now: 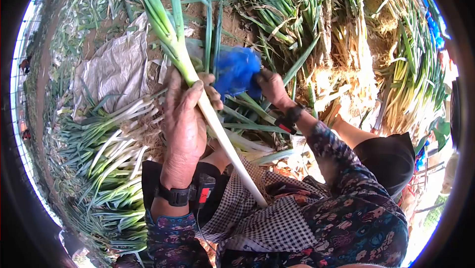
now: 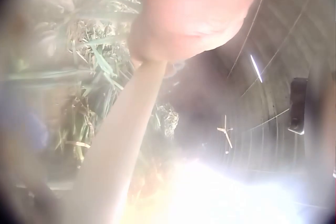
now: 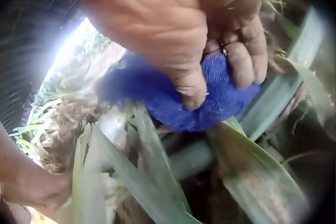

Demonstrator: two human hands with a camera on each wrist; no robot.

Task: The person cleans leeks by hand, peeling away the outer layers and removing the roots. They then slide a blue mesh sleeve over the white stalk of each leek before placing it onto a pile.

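Observation:
My left hand [image 1: 185, 119] grips a long green onion [image 1: 220, 132] partway up its stalk. Its leafy green top points up and away, and the white end slants down to the checked cloth on my lap. In the left wrist view, the pale shaft [image 2: 123, 129] runs down from beneath the hand. My right hand [image 1: 273, 89] pinches a bunched blue mesh cloth [image 1: 237, 72] to the right of the stalk. The right wrist view shows the thumb [image 3: 191, 90] and curled fingers pressed into the netting [image 3: 168, 103], with green leaves below.
Cleaned green onions [image 1: 116, 159] lie piled at the left, white ends toward me. Untrimmed bundles with dry outer leaves [image 1: 346, 45] fill the upper right. A crumpled pale sheet [image 1: 116, 67] covers ground at the upper left, with leaf scraps around it.

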